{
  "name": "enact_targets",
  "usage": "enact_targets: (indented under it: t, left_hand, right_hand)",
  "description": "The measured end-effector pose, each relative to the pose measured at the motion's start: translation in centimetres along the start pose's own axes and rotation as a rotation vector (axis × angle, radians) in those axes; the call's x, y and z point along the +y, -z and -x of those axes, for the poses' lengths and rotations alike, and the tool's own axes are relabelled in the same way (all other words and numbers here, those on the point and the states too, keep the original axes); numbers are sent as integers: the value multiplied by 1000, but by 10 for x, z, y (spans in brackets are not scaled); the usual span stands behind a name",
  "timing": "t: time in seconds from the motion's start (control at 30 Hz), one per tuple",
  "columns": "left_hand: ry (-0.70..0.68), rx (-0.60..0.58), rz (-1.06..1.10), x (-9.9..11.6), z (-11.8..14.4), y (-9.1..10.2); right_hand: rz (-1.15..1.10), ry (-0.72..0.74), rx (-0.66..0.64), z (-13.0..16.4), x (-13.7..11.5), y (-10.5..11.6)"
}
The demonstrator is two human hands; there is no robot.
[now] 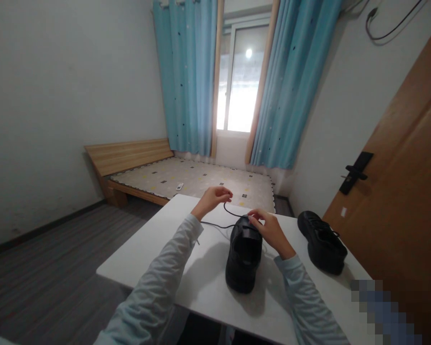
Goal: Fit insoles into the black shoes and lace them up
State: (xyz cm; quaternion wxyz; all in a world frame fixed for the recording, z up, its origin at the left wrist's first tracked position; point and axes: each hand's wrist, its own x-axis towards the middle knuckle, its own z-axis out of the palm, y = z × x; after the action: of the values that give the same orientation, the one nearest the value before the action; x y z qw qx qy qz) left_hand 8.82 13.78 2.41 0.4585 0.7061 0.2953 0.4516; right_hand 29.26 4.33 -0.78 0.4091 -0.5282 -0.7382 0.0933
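A black shoe (241, 268) stands on the white table in front of me, its heel toward me. My left hand (215, 197) is raised beyond the shoe's left side, fingers pinched on a black shoelace (230, 211) that curves down to the front of the shoe. Another length of lace runs out to the left over the tabletop. My right hand (267, 225) rests at the shoe's upper right, its fingertips together at the lacing. Whether those fingertips grip lace or only touch the shoe is too small to tell.
A second black shoe (323, 244) sits at the right edge of the white table (147, 258). Beyond the table is a bed (201, 175) with a small white remote (180, 187) on it. A wooden door (391, 191) stands close on the right.
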Motion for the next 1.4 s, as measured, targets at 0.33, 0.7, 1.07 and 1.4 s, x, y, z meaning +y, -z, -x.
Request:
enact_targets:
  t: [0.33, 0.7, 1.07, 1.4]
  left_hand:
    - [-189, -121, -448, -30, 35, -28]
    - [-181, -125, -625, -51, 41, -27]
    - [-213, -136, -698, -64, 41, -31]
    - [-145, -100, -592, -59, 42, -34]
  right_hand:
    - [247, 20, -161, 0, 8, -27]
    - [111, 26, -236, 2, 23, -23]
    - [94, 30, -235, 2, 20, -26]
    - [119, -17, -140, 0, 12, -35]
